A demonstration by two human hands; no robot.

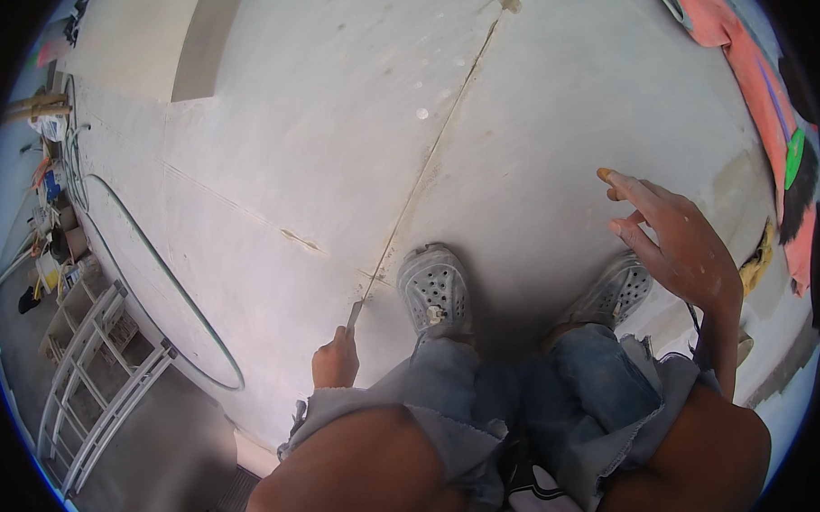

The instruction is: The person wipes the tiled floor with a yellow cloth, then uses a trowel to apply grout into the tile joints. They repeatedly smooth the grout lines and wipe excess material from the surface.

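My left hand (334,360) at the lower middle grips a narrow flat metal tool (355,317), its blade lying along a long straight seam (436,149) in the pale floor surface (298,90). My right hand (671,238) is raised at the right, fingers apart and slightly bent, with nothing visible in them and yellowish material on some fingertips. Below it and to its left are my two perforated grey clogs (434,286), dusty, on either side of a shadowed patch. The seam runs just left of the left clog, and a shorter crack crosses it.
A grey hose (170,279) loops along the left. Beyond it stands a white metal ladder-like frame (99,381) among clutter. A flat board (138,30) lies upper left. Pink cloth (759,97), a green object (794,157) and yellow cloth (755,263) line the right edge.
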